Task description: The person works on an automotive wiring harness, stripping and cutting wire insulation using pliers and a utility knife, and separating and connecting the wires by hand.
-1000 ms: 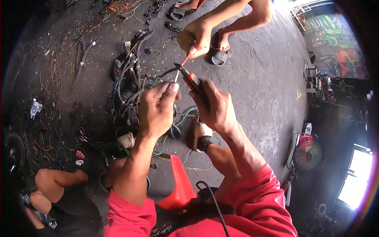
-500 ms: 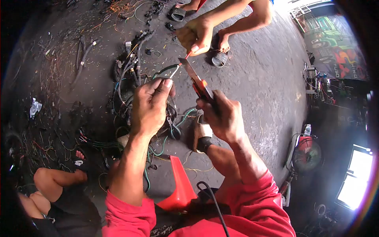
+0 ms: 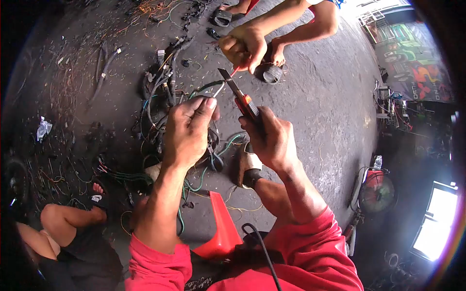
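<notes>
My left hand [image 3: 187,131] pinches a thin wire [image 3: 219,90] between thumb and fingertips; its near part looks white. Beyond the knife a red stretch of wire [image 3: 235,72] runs up to another person's hand [image 3: 246,46], which is closed on it. My right hand [image 3: 273,140] is wrapped round the handle of an orange and black utility knife [image 3: 247,105]. The extended blade slants up and left, close to where white and red meet. I cannot tell whether its edge touches the wire.
Bundles of dark cable [image 3: 170,72] and green wires [image 3: 196,186] lie on the dark floor. A red plastic piece [image 3: 219,228] is below my arms. Another person's leg [image 3: 68,218] is at lower left; a fan [image 3: 376,191] stands at right.
The knife and my right hand have shifted slightly up and left. My left hand and the other person's hand have moved a little to the right.
</notes>
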Demonstrator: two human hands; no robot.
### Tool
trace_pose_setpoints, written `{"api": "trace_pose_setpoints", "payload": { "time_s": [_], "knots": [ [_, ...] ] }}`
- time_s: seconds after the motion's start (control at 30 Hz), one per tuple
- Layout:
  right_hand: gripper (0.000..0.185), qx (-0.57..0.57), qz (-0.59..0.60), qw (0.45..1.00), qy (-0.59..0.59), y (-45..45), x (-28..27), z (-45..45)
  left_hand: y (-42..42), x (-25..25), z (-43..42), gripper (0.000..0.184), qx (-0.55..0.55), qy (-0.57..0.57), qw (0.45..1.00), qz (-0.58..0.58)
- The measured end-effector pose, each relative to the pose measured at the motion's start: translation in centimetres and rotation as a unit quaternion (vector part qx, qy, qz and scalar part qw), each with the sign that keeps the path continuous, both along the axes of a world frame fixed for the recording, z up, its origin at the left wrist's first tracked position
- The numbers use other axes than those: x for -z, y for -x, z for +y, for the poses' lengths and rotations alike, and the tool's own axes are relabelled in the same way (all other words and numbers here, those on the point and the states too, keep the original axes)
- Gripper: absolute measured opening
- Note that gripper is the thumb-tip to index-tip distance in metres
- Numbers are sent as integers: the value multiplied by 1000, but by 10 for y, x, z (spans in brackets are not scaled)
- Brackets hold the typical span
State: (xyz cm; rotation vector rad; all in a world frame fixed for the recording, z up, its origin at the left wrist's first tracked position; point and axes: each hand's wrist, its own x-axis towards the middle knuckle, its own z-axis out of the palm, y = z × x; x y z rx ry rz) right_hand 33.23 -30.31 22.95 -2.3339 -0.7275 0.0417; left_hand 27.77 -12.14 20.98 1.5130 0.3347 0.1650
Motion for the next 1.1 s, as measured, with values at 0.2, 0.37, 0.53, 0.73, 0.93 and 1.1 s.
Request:
{"api": "trace_pose_setpoints", "payload": {
  "time_s": [0.2, 0.37, 0.53, 0.73, 0.93, 1.1],
  "knots": [
    [25, 2, 21, 1000, 12, -4, 4, 5, 4, -4, -5, 35, 18, -35, 999, 8],
    [24, -26, 75, 996, 38, -3, 5, -1, 3, 0, 5, 36, -21, -19, 1000, -3],
    [27, -11, 66, 997, 35, -8, 14, 9, 4, 3, -7, 35, 1, 4, 1000, -6],
    [26, -60, 93, 993, 34, 0, 8, 1, 15, 3, 4, 37, 19, -31, 999, 22],
    [26, -43, 120, 992, -19, 8, 9, 22, 26, -3, 21, 34, 1, 56, 996, 72],
    [26, -13, 95, 995, -13, 34, 11, 14, 36, -2, 21, 31, -13, 155, 984, 85]
  ]
}}
